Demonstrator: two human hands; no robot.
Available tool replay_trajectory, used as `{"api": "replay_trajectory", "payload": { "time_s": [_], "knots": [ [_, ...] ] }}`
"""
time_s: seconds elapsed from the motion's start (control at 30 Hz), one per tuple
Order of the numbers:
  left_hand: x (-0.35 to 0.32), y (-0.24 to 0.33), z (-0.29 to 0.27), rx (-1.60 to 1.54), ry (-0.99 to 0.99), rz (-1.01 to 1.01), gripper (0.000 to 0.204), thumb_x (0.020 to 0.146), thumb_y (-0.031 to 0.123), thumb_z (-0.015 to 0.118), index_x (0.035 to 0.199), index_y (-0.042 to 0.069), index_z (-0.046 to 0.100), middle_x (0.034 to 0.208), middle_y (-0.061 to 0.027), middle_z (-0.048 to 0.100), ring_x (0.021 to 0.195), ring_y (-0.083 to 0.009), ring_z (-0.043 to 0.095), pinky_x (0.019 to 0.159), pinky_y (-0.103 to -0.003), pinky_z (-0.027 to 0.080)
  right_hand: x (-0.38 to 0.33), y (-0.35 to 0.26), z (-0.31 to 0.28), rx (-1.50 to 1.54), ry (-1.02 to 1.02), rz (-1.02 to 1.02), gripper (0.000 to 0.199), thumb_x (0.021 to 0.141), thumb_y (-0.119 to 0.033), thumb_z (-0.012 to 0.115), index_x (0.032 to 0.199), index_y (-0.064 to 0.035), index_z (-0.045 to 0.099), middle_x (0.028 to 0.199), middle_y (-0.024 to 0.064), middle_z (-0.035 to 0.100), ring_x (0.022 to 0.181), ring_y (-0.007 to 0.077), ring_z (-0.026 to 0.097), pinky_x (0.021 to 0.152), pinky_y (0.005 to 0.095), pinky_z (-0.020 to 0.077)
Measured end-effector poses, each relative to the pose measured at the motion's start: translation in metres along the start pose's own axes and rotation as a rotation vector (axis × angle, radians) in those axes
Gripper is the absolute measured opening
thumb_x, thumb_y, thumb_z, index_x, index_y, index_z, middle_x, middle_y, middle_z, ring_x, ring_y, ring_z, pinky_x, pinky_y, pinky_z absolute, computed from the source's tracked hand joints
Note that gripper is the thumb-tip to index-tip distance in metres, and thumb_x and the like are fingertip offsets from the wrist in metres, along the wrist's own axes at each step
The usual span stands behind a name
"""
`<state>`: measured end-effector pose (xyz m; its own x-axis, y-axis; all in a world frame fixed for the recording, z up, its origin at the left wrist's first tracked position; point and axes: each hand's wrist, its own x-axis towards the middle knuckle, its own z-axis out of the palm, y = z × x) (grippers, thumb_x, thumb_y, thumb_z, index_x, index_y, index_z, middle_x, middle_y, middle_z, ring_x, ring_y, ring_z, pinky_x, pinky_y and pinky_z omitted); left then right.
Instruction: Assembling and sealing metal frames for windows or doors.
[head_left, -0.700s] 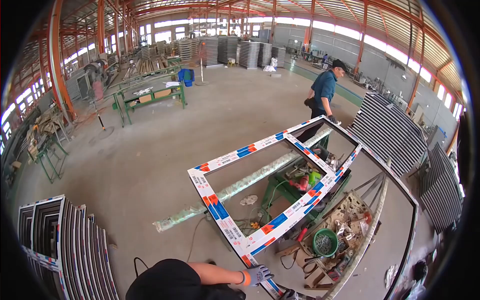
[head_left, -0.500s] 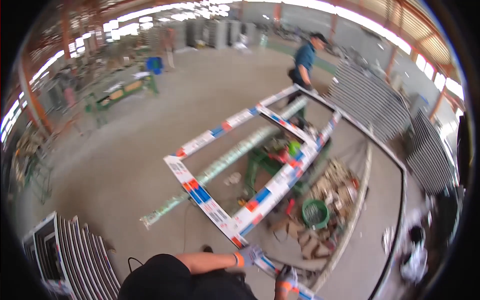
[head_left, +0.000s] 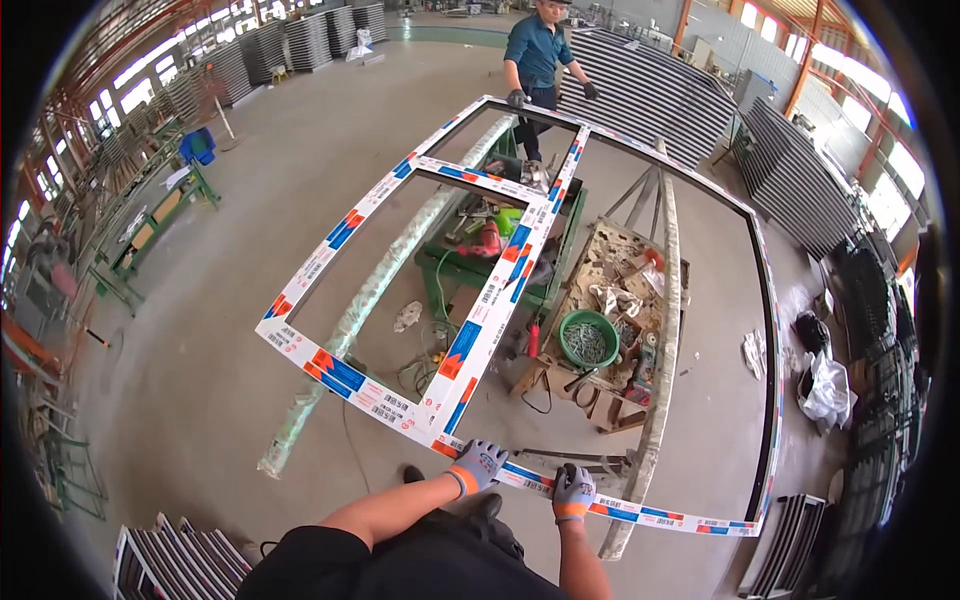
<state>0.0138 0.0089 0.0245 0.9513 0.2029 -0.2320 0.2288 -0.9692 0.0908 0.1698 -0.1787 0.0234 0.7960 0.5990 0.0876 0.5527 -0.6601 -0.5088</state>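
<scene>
A large white window frame [head_left: 480, 315] with blue and orange protective tape lies flat at about waist height. My left hand [head_left: 481, 463], in a grey glove with an orange cuff, grips its near rail close to a corner. My right hand [head_left: 572, 491], gloved the same way, holds the same rail a little further right. At the far end another person [head_left: 540, 52] in a blue shirt holds the frame with gloved hands.
Under the frame stand a green workbench [head_left: 470, 265] with tools, a green bowl of screws [head_left: 588, 340] and wooden scraps. A long wrapped profile [head_left: 375, 295] lies on the concrete floor. Stacks of dark frames [head_left: 640, 95] line the far and right sides.
The view has swung downward and the frame now looks closer. My right hand has come onto the near rail beside my left hand.
</scene>
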Motion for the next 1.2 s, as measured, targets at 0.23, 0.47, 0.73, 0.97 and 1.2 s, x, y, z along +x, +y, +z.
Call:
{"api": "replay_trajectory", "payload": {
  "time_s": [0.23, 0.47, 0.73, 0.97, 1.2],
  "knots": [
    [0.008, -0.004, -0.017, -0.024, -0.194, 0.018, 0.051, 0.088, 0.036, 0.056, 0.131, 0.009, 0.053, 0.117, -0.013, 0.06, 0.11, -0.0298, 0.058, 0.091, -0.047, 0.045, -0.093, -0.019, -0.002, 0.231, -0.021, -0.138, 0.006, 0.078, -0.012, 0.064, 0.082, -0.0076, 0.064, 0.083, 0.012, 0.064, 0.083, 0.0345, 0.059, 0.075, 0.0442, 0.0446],
    [0.007, -0.008, -0.017, -0.071, -0.15, 0.021, 0.057, 0.085, 0.048, 0.059, 0.127, 0.009, 0.054, 0.115, -0.0129, 0.061, 0.109, -0.0297, 0.058, 0.092, -0.046, 0.045, -0.111, 0.04, 0.056, 1.252, -0.202, 1.036, 0.061, 0.093, -0.057, 0.05, 0.13, -0.0093, 0.054, 0.119, 0.0116, 0.065, 0.099, 0.0275, 0.065, 0.079, 0.0385, 0.0511],
    [0.002, -0.018, -0.009, -0.016, -0.082, 0.035, 0.063, 0.082, 0.057, 0.059, 0.12, 0.007, 0.057, 0.11, -0.0135, 0.062, 0.104, -0.0305, 0.06, 0.088, -0.046, 0.047, -0.072, 0.047, 0.076, 1.981, -0.082, 0.826, 0.057, 0.085, -0.057, 0.06, 0.124, -0.0154, 0.058, 0.12, 0.0076, 0.064, 0.108, 0.0291, 0.061, 0.085, 0.0449, 0.0507],
    [-0.006, -0.041, 0.0, 0.03, -0.111, 0.121, 0.071, 0.084, 0.064, 0.055, 0.123, 0.004, 0.056, 0.112, -0.0151, 0.061, 0.105, -0.0313, 0.058, 0.091, -0.044, 0.045, -0.077, 0.055, 0.09, 1.937, -0.072, 0.877, 0.05, 0.082, -0.054, 0.064, 0.115, -0.0159, 0.061, 0.112, 0.006, 0.066, 0.099, 0.0274, 0.063, 0.081, 0.0442, 0.0522],
    [-0.022, -0.033, -0.042, -0.007, -0.149, 0.184, 0.071, 0.085, 0.061, 0.055, 0.124, 0.002, 0.056, 0.112, -0.0148, 0.062, 0.106, -0.0297, 0.059, 0.091, -0.041, 0.047, -0.096, 0.033, 0.048, 1.86, 0.033, 0.761, 0.06, 0.086, -0.054, 0.061, 0.129, -0.0118, 0.054, 0.121, 0.0097, 0.063, 0.109, 0.0311, 0.061, 0.089, 0.0484, 0.0525]
  ]
}}
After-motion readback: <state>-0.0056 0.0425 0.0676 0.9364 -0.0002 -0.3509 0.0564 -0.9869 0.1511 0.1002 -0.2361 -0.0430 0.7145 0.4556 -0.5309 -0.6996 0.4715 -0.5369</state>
